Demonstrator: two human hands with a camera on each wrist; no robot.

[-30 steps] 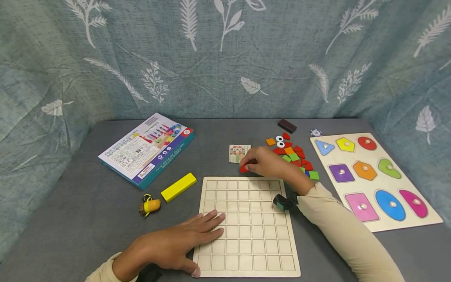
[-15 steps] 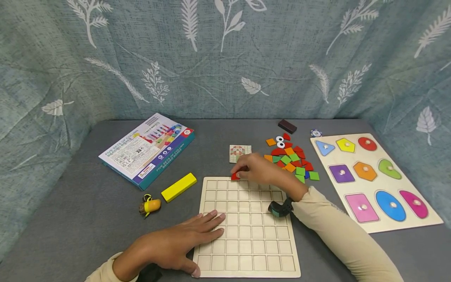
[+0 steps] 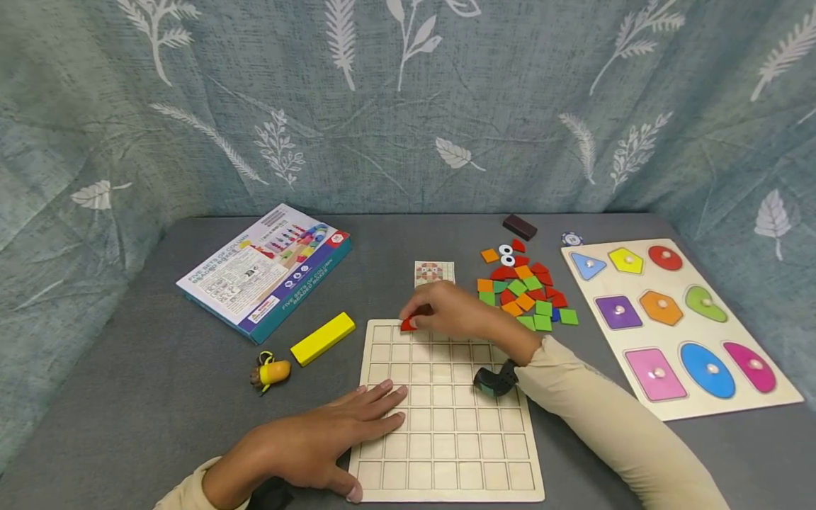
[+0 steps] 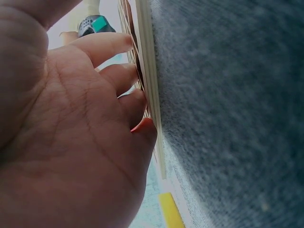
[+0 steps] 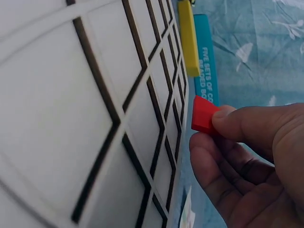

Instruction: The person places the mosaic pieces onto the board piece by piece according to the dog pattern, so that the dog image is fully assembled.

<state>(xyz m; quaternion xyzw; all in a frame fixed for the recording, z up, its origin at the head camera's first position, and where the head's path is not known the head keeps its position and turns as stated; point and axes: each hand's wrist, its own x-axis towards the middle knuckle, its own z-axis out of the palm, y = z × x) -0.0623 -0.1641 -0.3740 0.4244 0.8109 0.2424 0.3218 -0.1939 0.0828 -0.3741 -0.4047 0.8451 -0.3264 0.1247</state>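
Observation:
My right hand [image 3: 449, 310] pinches a small red tile [image 3: 408, 324] between thumb and fingers, over the top row of the wooden grid board [image 3: 465, 448]. In the right wrist view the red tile [image 5: 203, 115] shows a slanted edge, and its far part is covered by the thumb. Fingers spread, my left hand [image 3: 325, 435] rests on the board's left side; in the left wrist view its fingertips [image 4: 124, 42] touch the board edge [image 4: 148, 71]. Just behind the right hand lies a patterned picture card [image 3: 435, 272], partly covered by it.
Right of the board lies a loose pile of coloured tiles [image 3: 525, 290]. A shape puzzle board [image 3: 644, 340] is farther right. At left are a box [image 3: 264, 273], a yellow block [image 3: 323, 338] and a small toy figure [image 3: 270, 370]. A dark block [image 3: 519, 227] and poker chip [image 3: 571, 239] lie behind.
My right hand has carried the red tile leftward from behind the board to over its top row, uncovering more of the tile pile. My left hand has stayed in place.

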